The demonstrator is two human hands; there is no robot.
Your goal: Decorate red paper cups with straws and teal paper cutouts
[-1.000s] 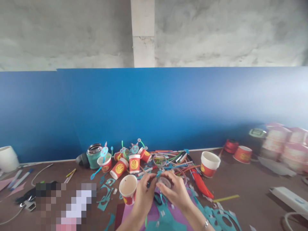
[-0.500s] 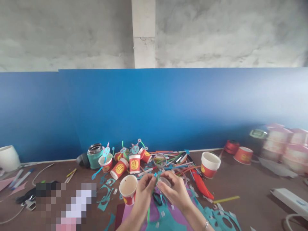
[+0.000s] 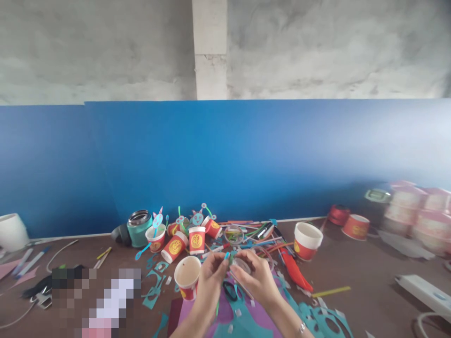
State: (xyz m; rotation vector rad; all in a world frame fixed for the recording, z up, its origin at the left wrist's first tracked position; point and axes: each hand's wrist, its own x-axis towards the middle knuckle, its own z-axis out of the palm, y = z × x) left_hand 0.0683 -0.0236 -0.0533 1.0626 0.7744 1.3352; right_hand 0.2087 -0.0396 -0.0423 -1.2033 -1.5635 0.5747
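My left hand (image 3: pixel 211 279) pinches a thin green straw with a small blue piece at its top (image 3: pixel 227 256). Close beside it, my right hand (image 3: pixel 257 277) has its fingers curled round a clear tape roll (image 3: pixel 243 265), its fingertips near the straw's top. Below the hands lie dark-handled scissors (image 3: pixel 230 291) on purple and teal paper (image 3: pixel 246 324). A red and white paper cup (image 3: pixel 188 277) stands just left of my left hand.
Decorated paper cups (image 3: pixel 197 239) and a teal flask (image 3: pixel 139 229) are behind on the left. Straws and pens (image 3: pixel 260 239) lie behind the hands. At right are stacked cups (image 3: pixel 307 240), a red pouch (image 3: pixel 296 271), a yellow strip (image 3: pixel 331 291) and a white power strip (image 3: pixel 423 293).
The green straw below my left hand has shifted and shows less of its length. Both hands stay in nearly the same place.
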